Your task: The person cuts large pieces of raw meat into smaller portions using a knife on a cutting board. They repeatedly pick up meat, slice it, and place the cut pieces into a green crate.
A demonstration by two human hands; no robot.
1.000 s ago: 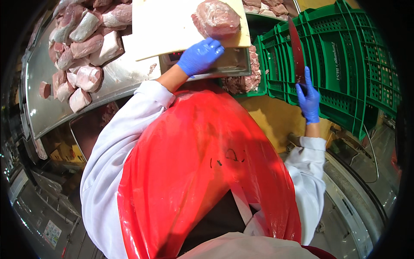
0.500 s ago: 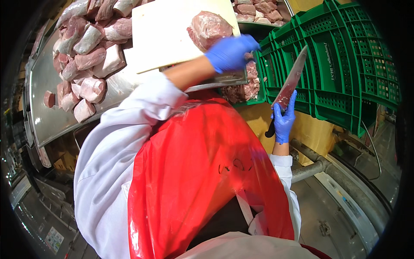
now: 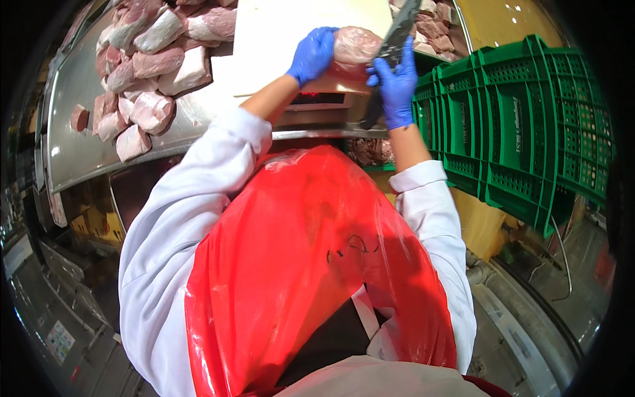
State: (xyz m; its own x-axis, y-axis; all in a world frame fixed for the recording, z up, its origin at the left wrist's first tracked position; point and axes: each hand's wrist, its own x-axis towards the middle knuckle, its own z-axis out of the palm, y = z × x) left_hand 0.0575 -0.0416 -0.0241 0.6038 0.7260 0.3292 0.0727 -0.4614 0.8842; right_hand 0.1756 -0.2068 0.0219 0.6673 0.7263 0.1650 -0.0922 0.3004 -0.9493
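My left hand (image 3: 312, 57), in a blue glove, rests against the left side of a round chunk of raw meat (image 3: 354, 45) and steadies it. The chunk lies on a white cutting board (image 3: 278, 40). In my right hand (image 3: 398, 89), also blue-gloved, is a knife (image 3: 399, 32), its dark handle sticking out below the palm. The broad blade points up and away, beside the chunk's right side and partly over a tray behind it. Scraps of meat cling to the blade.
Large meat pieces (image 3: 159, 63) are heaped on the steel table (image 3: 73, 155) at left. Smaller cuts (image 3: 433, 30) fill a tray beyond the knife. Green plastic crates (image 3: 493, 119) stand at right. Trimmings (image 3: 370, 151) sit below the board's near edge.
My right hand has brought the knife up and left from beside the crates to the chunk. My left hand has moved back from the board's right edge onto the meat.
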